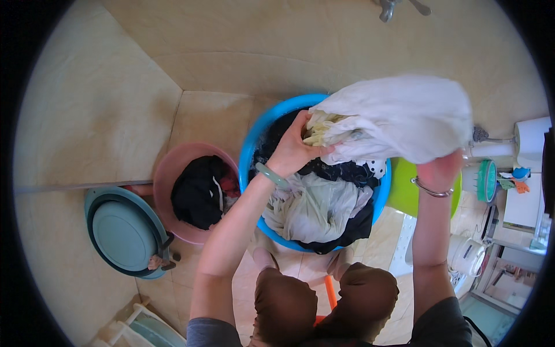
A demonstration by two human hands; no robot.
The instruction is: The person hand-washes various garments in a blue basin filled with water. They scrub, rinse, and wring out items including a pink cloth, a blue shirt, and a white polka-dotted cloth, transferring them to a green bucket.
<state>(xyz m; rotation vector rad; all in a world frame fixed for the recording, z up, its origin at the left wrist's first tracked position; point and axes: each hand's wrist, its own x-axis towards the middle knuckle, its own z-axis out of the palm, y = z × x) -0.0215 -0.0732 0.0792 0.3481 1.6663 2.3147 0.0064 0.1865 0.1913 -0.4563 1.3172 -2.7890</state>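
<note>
A white garment [399,115] is held up above a blue basin [245,150], stretched between my two hands. My left hand [295,147], with a green bangle at its wrist, is closed on the garment's bunched, yellowish end. At the garment's other end is my right hand [440,172], wearing a silver bracelet; it holds the cloth, and its fingers are hidden by the fabric. In the basin lie a wet pale garment [318,205], dark clothes [341,170] and a white cloth with black dots [377,168]. Some suds show among the dark clothes.
Left of the blue basin stands a pink basin [163,191] with black and red clothes. A grey-blue collapsible basin [124,234] leans by the wall. A lime-green basin [404,188] is under my right wrist. My knees are close to the blue basin; a tap [388,10] is above.
</note>
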